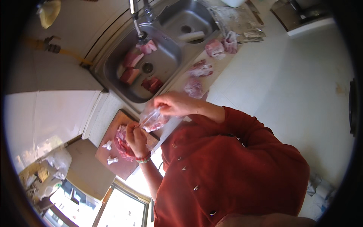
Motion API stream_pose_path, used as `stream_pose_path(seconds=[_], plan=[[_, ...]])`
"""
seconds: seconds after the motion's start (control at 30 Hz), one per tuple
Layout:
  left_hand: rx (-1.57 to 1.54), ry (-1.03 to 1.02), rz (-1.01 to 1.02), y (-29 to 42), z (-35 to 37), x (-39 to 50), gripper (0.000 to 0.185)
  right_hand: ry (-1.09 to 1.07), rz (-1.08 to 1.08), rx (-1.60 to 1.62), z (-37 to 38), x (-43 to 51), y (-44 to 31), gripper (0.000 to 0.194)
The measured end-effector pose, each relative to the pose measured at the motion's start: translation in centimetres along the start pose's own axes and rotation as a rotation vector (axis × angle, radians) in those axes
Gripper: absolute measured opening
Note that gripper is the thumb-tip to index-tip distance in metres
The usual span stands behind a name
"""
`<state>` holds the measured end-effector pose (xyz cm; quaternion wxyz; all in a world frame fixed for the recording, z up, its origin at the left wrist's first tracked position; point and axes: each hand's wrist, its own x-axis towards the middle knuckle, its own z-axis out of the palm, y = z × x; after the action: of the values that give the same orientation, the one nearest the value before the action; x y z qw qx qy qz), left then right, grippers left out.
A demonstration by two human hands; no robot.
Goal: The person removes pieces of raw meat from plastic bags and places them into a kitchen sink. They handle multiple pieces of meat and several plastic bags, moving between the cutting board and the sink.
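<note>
A clear plastic bag (155, 120) with a piece of raw meat in it is held up between my hands, beside the cutting board. My right hand (174, 104), slightly blurred, pinches the bag's upper part. Fingertips of my left hand (136, 139), which has a beaded bracelet at the wrist, grip the bag's other edge. Behind that hand, a large piece of raw red meat (122, 143) lies on the wooden cutting board (127, 170), partly hidden by the fingers. Two small white scraps (112, 160) are on the board as well.
Several raw meat pieces (130, 76) lie in the steel sink basin (170, 59) under a pull-down faucet (136, 20). Bagged meat portions (200, 68) line the counter edge. A second basin (187, 17) holds a pale object. A window (124, 207) is at lower left.
</note>
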<state>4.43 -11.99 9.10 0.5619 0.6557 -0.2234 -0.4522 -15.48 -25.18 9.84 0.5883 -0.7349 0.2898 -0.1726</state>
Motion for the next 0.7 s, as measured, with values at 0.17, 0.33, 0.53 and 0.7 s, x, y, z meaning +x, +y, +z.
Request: stream_pose_path(seconds=[0.17,0.33,0.53,0.7], plan=[[-0.101,-0.243,0.008,1.2,2.9,1.7,0.012,0.144,0.016,-0.169,-1.5,-1.0,-1.2,0.014],[-0.02,-0.312,0.026,1.8,6.8,3.0,0.01,0.357,-0.006,0.083,-5.1,-3.3,0.9,0.015],[-0.029,-0.465,0.015,2.1,14.5,5.3,0.01,0.522,-0.044,0.058,-11.7,-4.2,3.3,0.013],[0.05,-0.484,0.166,2.2,20.8,9.2,0.011,0.637,0.07,0.231,-16.4,-4.7,4.1,0.013]])
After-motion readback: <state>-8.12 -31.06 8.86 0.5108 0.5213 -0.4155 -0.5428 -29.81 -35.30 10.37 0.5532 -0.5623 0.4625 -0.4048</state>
